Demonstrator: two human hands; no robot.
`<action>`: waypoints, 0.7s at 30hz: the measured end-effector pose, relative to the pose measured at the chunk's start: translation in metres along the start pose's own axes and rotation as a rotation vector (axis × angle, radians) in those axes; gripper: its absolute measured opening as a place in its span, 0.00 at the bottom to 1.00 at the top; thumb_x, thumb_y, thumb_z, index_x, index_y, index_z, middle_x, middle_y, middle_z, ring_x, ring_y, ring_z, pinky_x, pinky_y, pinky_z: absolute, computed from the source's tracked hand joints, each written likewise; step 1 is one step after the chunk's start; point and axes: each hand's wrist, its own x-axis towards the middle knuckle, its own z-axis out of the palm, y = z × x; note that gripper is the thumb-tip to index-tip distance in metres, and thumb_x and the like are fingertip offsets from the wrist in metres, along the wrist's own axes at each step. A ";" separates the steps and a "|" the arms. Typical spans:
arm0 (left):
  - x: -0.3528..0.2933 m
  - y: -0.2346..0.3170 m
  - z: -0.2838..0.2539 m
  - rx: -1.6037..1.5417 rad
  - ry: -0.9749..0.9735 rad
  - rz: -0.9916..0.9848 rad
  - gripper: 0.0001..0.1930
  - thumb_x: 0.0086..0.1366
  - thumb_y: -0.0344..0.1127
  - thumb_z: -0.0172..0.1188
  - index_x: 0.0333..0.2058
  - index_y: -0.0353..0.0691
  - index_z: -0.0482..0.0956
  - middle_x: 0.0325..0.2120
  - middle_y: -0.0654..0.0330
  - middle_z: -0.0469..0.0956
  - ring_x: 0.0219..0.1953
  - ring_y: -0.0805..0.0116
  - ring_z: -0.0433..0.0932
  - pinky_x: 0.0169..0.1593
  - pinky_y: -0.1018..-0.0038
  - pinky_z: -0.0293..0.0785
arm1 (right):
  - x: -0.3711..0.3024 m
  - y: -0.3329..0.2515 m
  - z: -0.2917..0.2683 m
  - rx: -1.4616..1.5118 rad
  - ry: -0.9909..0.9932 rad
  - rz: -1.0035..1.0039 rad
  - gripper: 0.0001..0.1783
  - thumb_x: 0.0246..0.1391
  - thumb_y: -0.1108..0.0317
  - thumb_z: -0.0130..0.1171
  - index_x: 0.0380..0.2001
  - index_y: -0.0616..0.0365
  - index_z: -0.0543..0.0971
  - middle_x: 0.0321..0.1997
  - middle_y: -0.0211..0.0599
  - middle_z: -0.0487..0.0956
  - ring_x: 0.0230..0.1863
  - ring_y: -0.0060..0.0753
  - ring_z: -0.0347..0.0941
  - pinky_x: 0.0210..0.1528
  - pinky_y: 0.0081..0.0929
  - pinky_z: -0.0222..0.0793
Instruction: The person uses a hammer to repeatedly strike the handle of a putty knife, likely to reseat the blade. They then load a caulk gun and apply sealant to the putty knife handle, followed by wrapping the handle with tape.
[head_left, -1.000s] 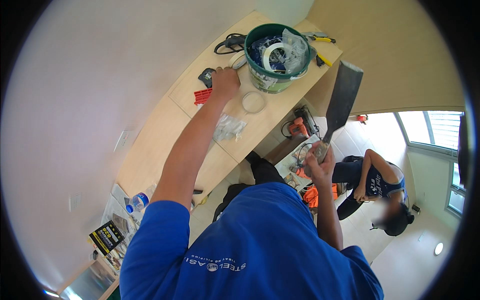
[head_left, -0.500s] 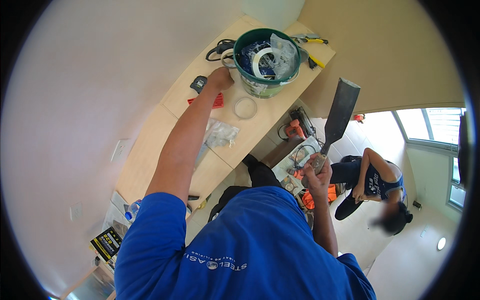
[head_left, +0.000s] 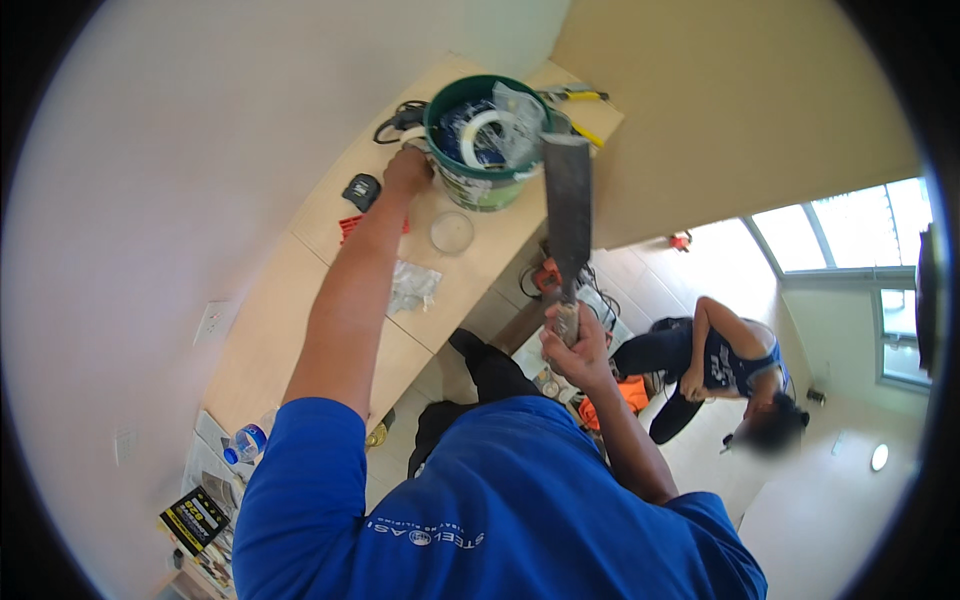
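Note:
My right hand (head_left: 580, 350) is closed round the worn handle of a wide-bladed scraper (head_left: 570, 205), held with its dark blade up. The blade's tip overlaps the right side of a green-rimmed bucket (head_left: 480, 190) in view. At the bucket's left side, my left hand (head_left: 408, 172) is curled, its fingertips hidden. A pale roll of tape (head_left: 414, 136) stands against the bucket just beyond those fingers; whether they grip it I cannot make out. Inside the bucket lie a white ring-shaped roll (head_left: 470, 135) and a clear plastic bag (head_left: 520, 125).
On the wooden counter (head_left: 380, 350) lie a tape measure (head_left: 362, 191), a red tray-like piece (head_left: 352, 228), a clear round disc (head_left: 452, 233), a plastic bag (head_left: 410, 285) and yellow-handled tools (head_left: 586, 96). A seated person (head_left: 735, 360) is at the right, near tools on the floor.
The scraper has swung left and now points nearly straight up, close to the bucket. My left hand has stayed beside the bucket, nearer the tape roll. The whole view has shifted slightly.

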 end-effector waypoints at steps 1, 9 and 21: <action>0.005 -0.026 0.006 -0.021 0.073 0.104 0.22 0.60 0.40 0.66 0.49 0.31 0.82 0.47 0.38 0.84 0.54 0.42 0.83 0.56 0.53 0.79 | 0.001 -0.003 0.000 -0.028 -0.081 0.007 0.17 0.57 0.67 0.68 0.46 0.61 0.76 0.31 0.29 0.77 0.30 0.20 0.73 0.34 0.24 0.69; -0.161 0.035 -0.124 -0.799 0.024 -0.045 0.09 0.66 0.32 0.70 0.39 0.34 0.82 0.25 0.66 0.77 0.24 0.77 0.73 0.31 0.76 0.70 | 0.010 -0.038 0.017 0.055 -0.272 -0.036 0.17 0.58 0.70 0.64 0.49 0.60 0.73 0.33 0.28 0.77 0.27 0.18 0.74 0.32 0.21 0.70; -0.558 -0.001 -0.146 -1.992 0.585 -0.144 0.20 0.72 0.27 0.61 0.60 0.40 0.73 0.36 0.56 0.80 0.28 0.70 0.77 0.31 0.75 0.73 | 0.009 -0.083 0.166 0.260 -0.893 0.065 0.18 0.61 0.75 0.62 0.53 0.62 0.72 0.33 0.32 0.75 0.26 0.22 0.75 0.30 0.24 0.76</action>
